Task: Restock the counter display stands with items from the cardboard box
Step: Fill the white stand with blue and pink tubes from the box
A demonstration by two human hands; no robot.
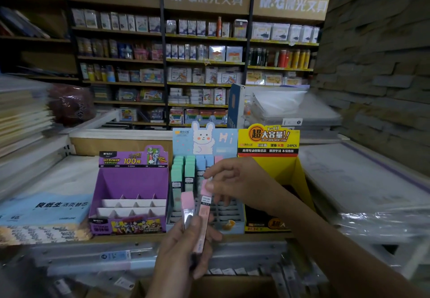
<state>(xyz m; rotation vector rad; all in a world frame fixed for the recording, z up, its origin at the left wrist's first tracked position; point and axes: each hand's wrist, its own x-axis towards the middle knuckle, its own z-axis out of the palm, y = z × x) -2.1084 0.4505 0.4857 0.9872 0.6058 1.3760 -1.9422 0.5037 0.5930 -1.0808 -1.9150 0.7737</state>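
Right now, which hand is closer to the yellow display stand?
Right. The right hand reaches across just in front of the yellow display stand, pinching a pink case. The left hand is lower, before the blue rabbit stand.

stocked wall shelves [204,65], stacked notebooks [21,116], brick pillar [377,65]

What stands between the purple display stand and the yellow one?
In the head view, the light-blue bunny display stand, partly filled with pastel lead cases, stands between the purple stand and the yellow stand.
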